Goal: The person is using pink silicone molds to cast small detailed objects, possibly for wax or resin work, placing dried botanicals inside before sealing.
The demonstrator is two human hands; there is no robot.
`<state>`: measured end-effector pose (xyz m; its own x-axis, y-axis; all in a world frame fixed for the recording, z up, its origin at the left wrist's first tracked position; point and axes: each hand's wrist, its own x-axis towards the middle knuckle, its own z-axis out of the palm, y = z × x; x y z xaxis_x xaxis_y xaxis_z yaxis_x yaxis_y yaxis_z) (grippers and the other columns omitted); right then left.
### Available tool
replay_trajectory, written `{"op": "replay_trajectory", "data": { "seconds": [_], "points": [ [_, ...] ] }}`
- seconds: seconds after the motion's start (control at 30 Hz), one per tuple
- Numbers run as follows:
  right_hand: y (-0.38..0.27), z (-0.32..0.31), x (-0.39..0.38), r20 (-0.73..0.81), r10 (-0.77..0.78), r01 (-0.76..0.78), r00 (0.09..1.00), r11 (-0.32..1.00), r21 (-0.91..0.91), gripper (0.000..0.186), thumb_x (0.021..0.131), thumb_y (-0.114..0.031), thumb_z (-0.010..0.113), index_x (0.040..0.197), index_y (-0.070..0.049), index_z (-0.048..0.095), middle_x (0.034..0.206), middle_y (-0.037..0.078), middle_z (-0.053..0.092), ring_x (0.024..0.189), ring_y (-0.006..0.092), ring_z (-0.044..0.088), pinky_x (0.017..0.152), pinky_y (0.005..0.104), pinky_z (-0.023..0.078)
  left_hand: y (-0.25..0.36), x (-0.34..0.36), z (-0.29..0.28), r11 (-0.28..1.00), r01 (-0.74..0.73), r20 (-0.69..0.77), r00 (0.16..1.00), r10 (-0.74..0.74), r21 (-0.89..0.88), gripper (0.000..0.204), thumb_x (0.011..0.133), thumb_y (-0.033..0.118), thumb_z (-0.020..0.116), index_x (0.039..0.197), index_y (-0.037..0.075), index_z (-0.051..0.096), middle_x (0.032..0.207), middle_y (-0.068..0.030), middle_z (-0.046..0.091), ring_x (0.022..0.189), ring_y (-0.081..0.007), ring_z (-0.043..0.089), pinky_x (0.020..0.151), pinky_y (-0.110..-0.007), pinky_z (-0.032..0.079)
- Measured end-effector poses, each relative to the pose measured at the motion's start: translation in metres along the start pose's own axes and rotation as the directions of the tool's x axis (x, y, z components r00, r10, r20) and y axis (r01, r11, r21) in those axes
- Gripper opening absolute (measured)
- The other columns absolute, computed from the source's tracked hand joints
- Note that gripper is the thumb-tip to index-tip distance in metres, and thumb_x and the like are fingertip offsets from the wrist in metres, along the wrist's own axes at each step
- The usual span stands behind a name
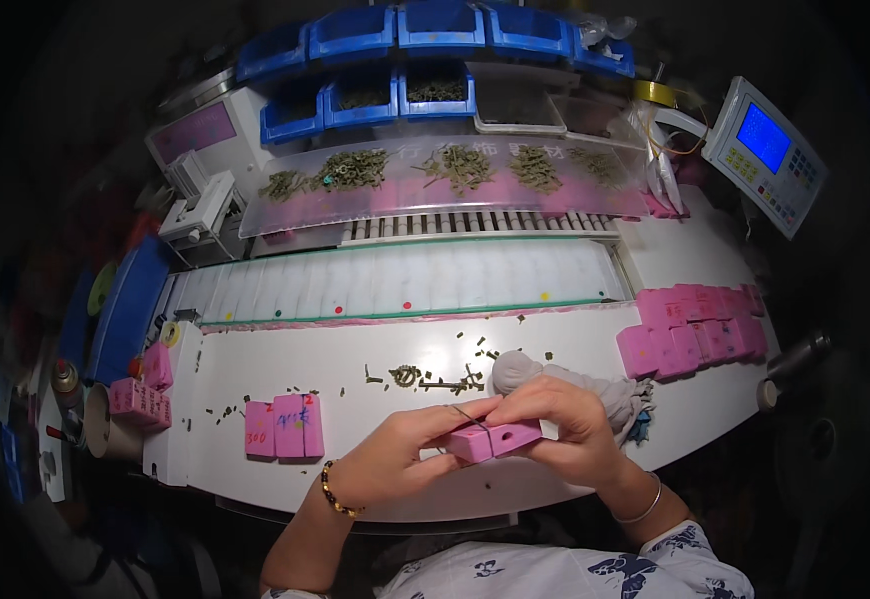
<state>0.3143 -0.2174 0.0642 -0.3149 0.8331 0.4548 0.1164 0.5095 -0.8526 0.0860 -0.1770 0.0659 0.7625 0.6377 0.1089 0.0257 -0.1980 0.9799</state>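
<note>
Above the near edge of the white table, both my hands hold a pink rubber mold (500, 441). It has a hole in its front face and a dark band wrapped round it. My left hand (395, 454) grips its left end with thumb and fingers, the dark band running by the fingertips. My right hand (567, 427) closes on the top and right side. To the left, a pair of pink molds (284, 427) with handwritten marks stands on the table. Just beyond my hands lie small olive-green pieces (445, 379). A grey-white cloth bundle (555, 377) is close behind my right hand.
Stacked pink molds (695, 329) fill the right side. A long white tray (405, 285) with green edging crosses behind the work area. Farther back are a clear shelf (425, 205) with green piles and blue bins (395, 40). A control panel (767, 150) hangs at right.
</note>
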Motion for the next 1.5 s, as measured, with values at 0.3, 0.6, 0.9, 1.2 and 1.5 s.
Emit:
{"op": "replay_trajectory", "data": {
  "seconds": [0.3,0.6,0.9,1.2,1.5],
  "points": [
    [0.003,0.001,-0.006,-0.009,0.438,-0.265,0.899,0.559,0.785,0.038,0.077,0.016,0.067,0.110,-0.003,0.061,0.108,0.006,0.061,0.101,0.0160,0.062,0.089,0.0313,0.056,-0.039,-0.015,-0.003,0.791,-0.470,-0.613,0.774,0.155,-0.393,0.017,0.088,-0.006,0.064,0.102,-0.002,0.057,0.089,-0.0135,0.067,0.091,-0.0226,0.070,0.080,-0.034,0.059],
    [0.006,-0.010,0.005,0.223,0.049,-0.149,0.974,0.878,0.455,0.039,0.077,0.007,0.075,0.112,-0.004,0.063,0.111,0.007,0.063,0.109,0.0170,0.057,0.097,0.0338,0.042,-0.011,-0.003,-0.002,0.799,0.076,0.202,0.978,0.058,-0.596,0.046,0.077,0.004,0.082,0.115,0.003,0.056,0.124,-0.0104,0.055,0.120,-0.0190,0.053,0.102,-0.037,0.045],
    [0.001,-0.070,0.023,-0.372,0.231,-0.269,0.899,0.962,-0.053,0.057,0.080,0.001,0.073,0.133,-0.004,0.051,0.127,0.006,0.055,0.111,0.0146,0.052,0.089,0.0272,0.046,-0.040,0.035,-0.070,0.967,0.254,-0.531,0.818,-0.221,-0.012,0.033,0.075,0.019,0.083,0.091,0.006,0.057,0.094,-0.0060,0.060,0.081,-0.0135,0.059,0.075,-0.028,0.050],
    [0.021,-0.246,-0.017,-0.741,-0.169,-0.349,0.650,0.800,-0.488,0.043,0.080,0.001,0.071,0.121,-0.008,0.059,0.124,0.004,0.056,0.106,0.0146,0.053,0.081,0.0280,0.048,-0.108,0.061,-0.149,0.491,0.518,-0.708,0.592,0.386,0.700,0.047,0.068,0.035,0.085,0.086,0.003,0.056,0.093,-0.0163,0.052,0.088,-0.0357,0.055,0.080,-0.044,0.047],
    [0.010,-0.368,-0.029,-0.554,-0.519,-0.538,0.651,0.200,-0.819,0.033,0.073,-0.001,0.074,0.099,-0.008,0.055,0.143,0.016,0.044,0.126,0.0398,0.048,0.105,0.0444,0.039,-0.099,0.032,-0.163,0.287,0.766,-0.818,0.542,0.194,0.576,0.041,0.088,0.038,0.067,0.100,0.001,0.055,0.118,-0.0192,0.050,0.115,-0.0372,0.049,0.095,-0.051,0.040]
  ]
}}
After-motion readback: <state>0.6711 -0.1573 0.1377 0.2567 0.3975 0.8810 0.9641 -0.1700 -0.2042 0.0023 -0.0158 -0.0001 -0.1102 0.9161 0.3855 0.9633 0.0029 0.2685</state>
